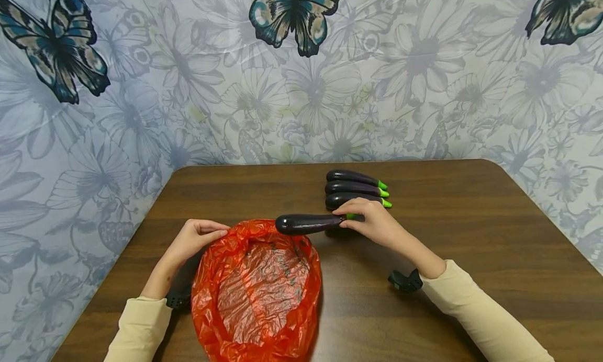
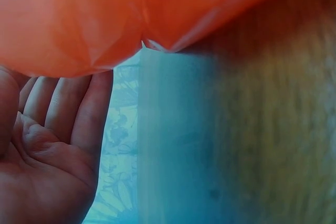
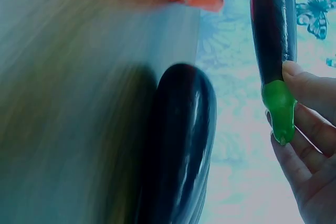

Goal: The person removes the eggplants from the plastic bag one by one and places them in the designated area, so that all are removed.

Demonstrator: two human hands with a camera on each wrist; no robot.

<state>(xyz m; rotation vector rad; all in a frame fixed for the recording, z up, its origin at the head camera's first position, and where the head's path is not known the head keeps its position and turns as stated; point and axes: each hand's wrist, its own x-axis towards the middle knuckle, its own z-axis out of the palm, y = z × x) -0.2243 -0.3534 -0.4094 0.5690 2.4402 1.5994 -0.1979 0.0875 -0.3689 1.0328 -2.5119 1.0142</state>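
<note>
My right hand pinches a dark, glossy eggplant near its green stem end, thumb on one side and fingers on the other. Its rounded end reaches over the far right rim of an opened red plastic bag. At the bag's far left rim, my left hand holds the plastic between thumb and fingers; in the left wrist view, the bag hides those fingertips. Three more eggplants lie side by side beyond my right hand, green ends to the right. A dark shape under the held eggplant is mostly covered.
The brown wooden table carries everything. Behind its far edge stands a wall with flower and butterfly patterns. In the right wrist view, a lying eggplant is close to the wrist.
</note>
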